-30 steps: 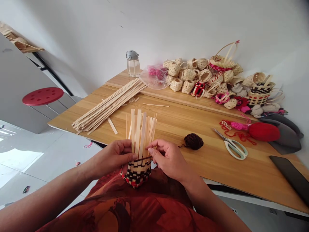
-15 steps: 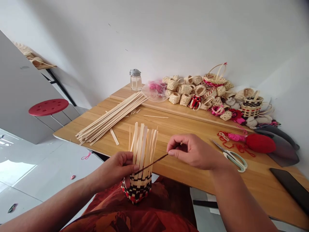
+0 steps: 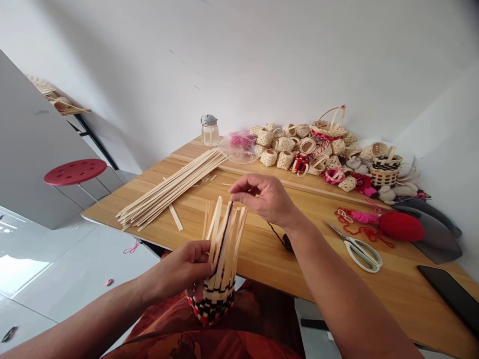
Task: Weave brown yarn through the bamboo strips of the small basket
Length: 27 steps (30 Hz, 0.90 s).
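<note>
We hold the left hand (image 3: 192,263) low, thumb and fingers closed on the strips (image 3: 235,239) of the basket (image 3: 217,300), located at our lap (image 3: 209,343). The yarn (image 3: 226,227) rises taut to our right hand (image 3: 262,198), held high, wrist bent, fingertips pinching it.

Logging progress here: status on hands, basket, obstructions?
Left hand holding basket. Right hand above, pinching dark yarn. Scissors off right, not in the way.

One head-worn view, facing forward and down across the table (image 3: 262,259)
</note>
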### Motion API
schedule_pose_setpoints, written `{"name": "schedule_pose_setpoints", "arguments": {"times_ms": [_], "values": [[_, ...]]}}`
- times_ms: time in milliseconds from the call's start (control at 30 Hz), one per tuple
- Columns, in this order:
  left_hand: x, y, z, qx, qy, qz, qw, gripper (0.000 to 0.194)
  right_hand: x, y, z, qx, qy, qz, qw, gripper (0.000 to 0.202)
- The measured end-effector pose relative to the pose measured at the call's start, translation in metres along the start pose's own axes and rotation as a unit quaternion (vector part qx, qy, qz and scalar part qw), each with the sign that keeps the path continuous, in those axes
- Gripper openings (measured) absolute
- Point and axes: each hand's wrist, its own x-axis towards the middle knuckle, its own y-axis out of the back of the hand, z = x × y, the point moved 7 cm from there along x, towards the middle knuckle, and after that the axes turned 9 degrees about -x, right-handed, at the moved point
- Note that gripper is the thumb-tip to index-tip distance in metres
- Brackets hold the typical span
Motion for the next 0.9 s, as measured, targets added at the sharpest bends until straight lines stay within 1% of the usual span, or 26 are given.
{"name": "schedule_pose_setpoints", "arguments": {"times_ms": [133,200,333,433,533,600,700,800,867,900], "values": [[0.001,-0.002,0.0,-0.003,0.004,-0.014,1.0,0.025,0.005,-0.006,-0.004,-0.018,0.004,-0.004,1.0,0.001],[0.002,0.001,-0.001,-0.006,0.003,-0.007,1.0,0.025,0.004,-0.005,-0.004,-0.037,-0.004,0.003,0.999,0.003],[0.002,0.007,-0.003,-0.016,-0.009,0.008,1.0,0.025,-0.01,0.005,-0.008,-0.068,-0.005,0.04,0.997,0.006],[0.002,0.009,-0.004,-0.021,-0.02,0.005,1.0,0.029,-0.024,0.013,-0.011,-0.087,-0.008,0.057,0.995,0.007],[0.002,0.011,-0.006,-0.033,-0.023,0.013,0.999,0.031,-0.038,0.021,-0.013,-0.104,-0.02,0.062,0.992,0.012],[0.002,0.014,-0.008,-0.042,-0.02,0.031,0.998,0.034,-0.048,0.025,-0.012,-0.125,-0.034,0.043,0.991,0.015],[0.001,0.02,-0.015,-0.053,-0.008,0.075,0.996,0.046,-0.064,0.027,-0.006,-0.158,-0.073,-0.022,0.984,0.018],[0.0,0.025,-0.021,-0.066,0.001,0.111,0.992,0.063,-0.075,0.027,0.003,-0.175,-0.122,-0.099,0.972,0.01],[0.0,0.026,-0.021,-0.07,-0.007,0.12,0.99,0.073,-0.078,0.025,0.005,-0.181,-0.127,-0.134,0.966,0.006],[0.001,0.025,-0.021,-0.071,-0.012,0.121,0.99,0.072,-0.078,0.024,0.005,-0.184,-0.122,-0.144,0.965,0.005]]}}
